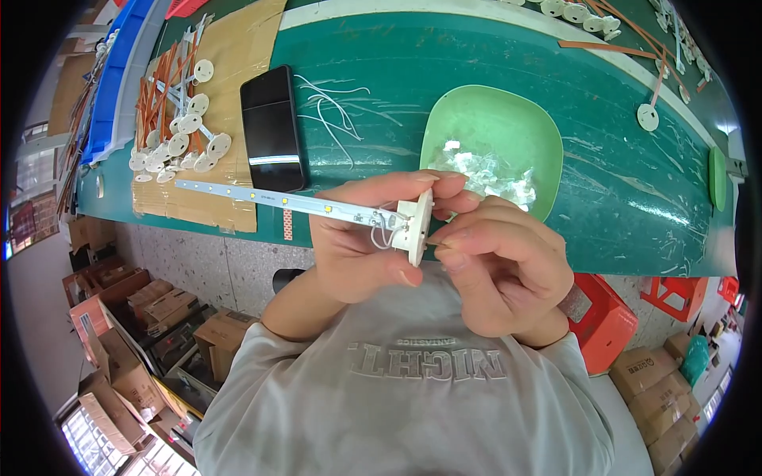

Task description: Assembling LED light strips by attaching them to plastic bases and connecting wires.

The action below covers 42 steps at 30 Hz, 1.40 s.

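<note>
My left hand point(357, 238) is closed round the white round plastic base point(417, 228) of an LED light strip, fingers above and thumb below. From the base, the narrow strip point(286, 200) with small yellow LEDs reaches out to the left. Thin white wires point(383, 230) loop between the strip and the base. On the base's right face my right hand point(500, 262) pinches a small thin brownish piece point(433, 243), mostly hidden by the fingertips. Behind both hands, a light green bowl point(492, 107) holds many small clear or silvery pieces point(484, 174).
A black phone point(272, 127) lies on cardboard point(246, 47), beside a pile of similar strips with round white bases point(178, 143). Loose white wires point(337, 111) rest on the green table point(373, 55). More strips lie far right. A red stool point(603, 317) stands below the table edge.
</note>
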Each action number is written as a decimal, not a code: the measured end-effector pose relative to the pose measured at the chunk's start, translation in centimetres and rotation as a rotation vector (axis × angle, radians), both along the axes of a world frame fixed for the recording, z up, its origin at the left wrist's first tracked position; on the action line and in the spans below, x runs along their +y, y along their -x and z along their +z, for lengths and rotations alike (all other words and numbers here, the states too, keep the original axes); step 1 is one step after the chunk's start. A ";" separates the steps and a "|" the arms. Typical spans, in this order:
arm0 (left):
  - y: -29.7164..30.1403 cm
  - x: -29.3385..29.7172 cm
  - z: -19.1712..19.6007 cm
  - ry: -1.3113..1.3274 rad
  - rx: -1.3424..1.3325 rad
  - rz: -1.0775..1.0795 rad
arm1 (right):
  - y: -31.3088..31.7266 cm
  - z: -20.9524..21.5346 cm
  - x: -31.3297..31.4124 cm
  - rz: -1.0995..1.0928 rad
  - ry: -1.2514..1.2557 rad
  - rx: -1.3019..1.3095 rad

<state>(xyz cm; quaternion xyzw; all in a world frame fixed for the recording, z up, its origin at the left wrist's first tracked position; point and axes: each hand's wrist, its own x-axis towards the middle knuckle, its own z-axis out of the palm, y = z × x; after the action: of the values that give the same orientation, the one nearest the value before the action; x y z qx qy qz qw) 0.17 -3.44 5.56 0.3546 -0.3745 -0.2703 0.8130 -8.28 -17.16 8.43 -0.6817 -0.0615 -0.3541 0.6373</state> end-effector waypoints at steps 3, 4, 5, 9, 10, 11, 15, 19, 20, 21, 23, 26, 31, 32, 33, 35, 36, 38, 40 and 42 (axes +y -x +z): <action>0.1 0.0 0.2 -0.037 0.009 0.023 | 0.0 -0.1 0.1 -0.006 0.018 -0.014; 0.1 0.0 0.2 -0.030 0.027 0.040 | -0.1 -0.1 0.0 -0.005 0.018 -0.015; 0.0 0.0 0.2 -0.022 0.045 0.058 | -0.1 -0.2 -0.1 0.004 0.076 -0.009; -0.2 0.0 0.2 -0.019 0.068 0.072 | -0.7 -0.6 -0.3 0.041 0.206 -0.078; -0.3 0.1 0.3 -0.031 0.047 0.048 | -0.5 -0.5 -0.3 0.045 0.204 -0.079; -0.4 0.2 0.3 -0.043 0.027 0.023 | -0.3 -0.4 -0.5 0.060 0.186 -0.052; 0.3 -0.2 0.3 0.123 0.153 -0.050 | 0.5 -0.1 0.3 0.020 0.039 0.060; 0.3 -0.2 0.1 0.142 0.156 -0.045 | 0.9 -0.2 1.1 0.040 -0.113 0.101; 0.2 -0.3 0.0 0.146 0.146 -0.036 | 1.0 -0.3 1.2 0.042 -0.182 0.123; 0.1 -0.3 -0.1 0.150 0.135 -0.028 | 1.0 -0.3 1.3 0.044 -0.252 0.143; 0.0 0.2 0.1 0.043 0.084 0.021 | 0.9 -0.4 1.1 0.040 -0.223 0.138; 0.1 0.5 0.2 -0.077 0.030 0.082 | 0.5 -0.1 -0.1 0.079 -0.054 0.113; 0.1 0.6 0.1 -0.108 -0.001 0.096 | 0.2 -0.4 -0.2 0.074 0.055 0.092; 0.1 0.5 0.1 -0.102 -0.006 0.099 | 0.1 -0.6 -0.1 0.053 0.033 0.078; 0.1 0.5 0.1 -0.096 -0.010 0.100 | 0.0 -0.6 0.0 0.033 0.010 0.064; 0.1 0.5 0.1 -0.099 -0.005 0.098 | 0.0 -0.6 -0.1 0.053 0.018 0.076; 0.0 0.5 0.1 -0.102 -0.002 0.094 | 0.0 -0.5 -0.2 0.072 0.025 0.088; -0.3 0.4 0.3 -0.100 -0.028 0.074 | 0.0 -0.6 -0.2 0.065 0.031 0.085; -0.2 0.5 0.3 -0.102 -0.052 0.054 | 0.0 -0.7 0.0 0.058 0.033 0.085; 0.0 0.3 0.1 -0.114 -0.017 0.099 | -0.2 -0.6 -0.1 -0.003 0.142 0.043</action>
<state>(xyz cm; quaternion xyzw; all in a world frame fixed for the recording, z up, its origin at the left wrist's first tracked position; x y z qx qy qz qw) 0.16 -3.09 5.69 0.4208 -0.3476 -0.2478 0.8004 -8.06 -17.25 7.84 -0.7328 -0.0719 -0.3351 0.5878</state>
